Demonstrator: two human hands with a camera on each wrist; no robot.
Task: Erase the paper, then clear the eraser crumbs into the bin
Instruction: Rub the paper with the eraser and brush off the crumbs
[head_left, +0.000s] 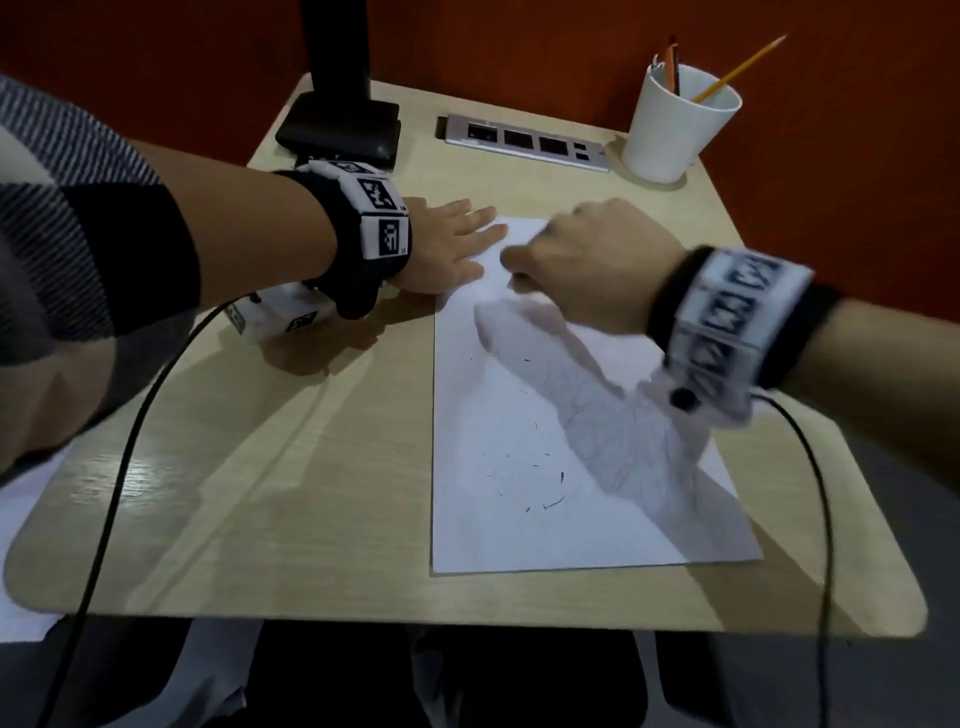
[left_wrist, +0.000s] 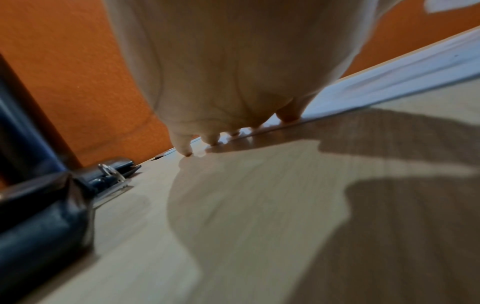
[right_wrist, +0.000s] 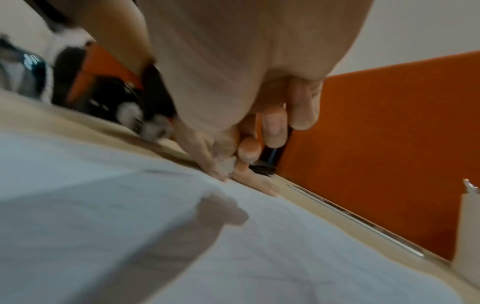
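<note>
A white sheet of paper (head_left: 545, 519) lies on the right half of the wooden desk (head_left: 260, 493), with faint pencil shading under my right arm's shadow. Dark eraser crumbs (head_left: 524, 478) are scattered over its lower middle. My left hand (head_left: 462, 236) lies flat with straight fingers on the sheet's far left corner; the left wrist view shows its fingertips (left_wrist: 211, 140) pressing down at the paper (left_wrist: 389, 72) edge. My right hand (head_left: 519, 262) is curled at the top of the sheet and pinches a small white eraser (right_wrist: 230, 164) against the paper (right_wrist: 103, 205). No bin is in view.
A white cup (head_left: 675, 124) with pencils stands at the far right corner. A silver socket strip (head_left: 524, 143) is set into the desk's back edge, and a black stand base (head_left: 340, 127) sits at the back left. Black cables (head_left: 119, 467) trail from both wristbands.
</note>
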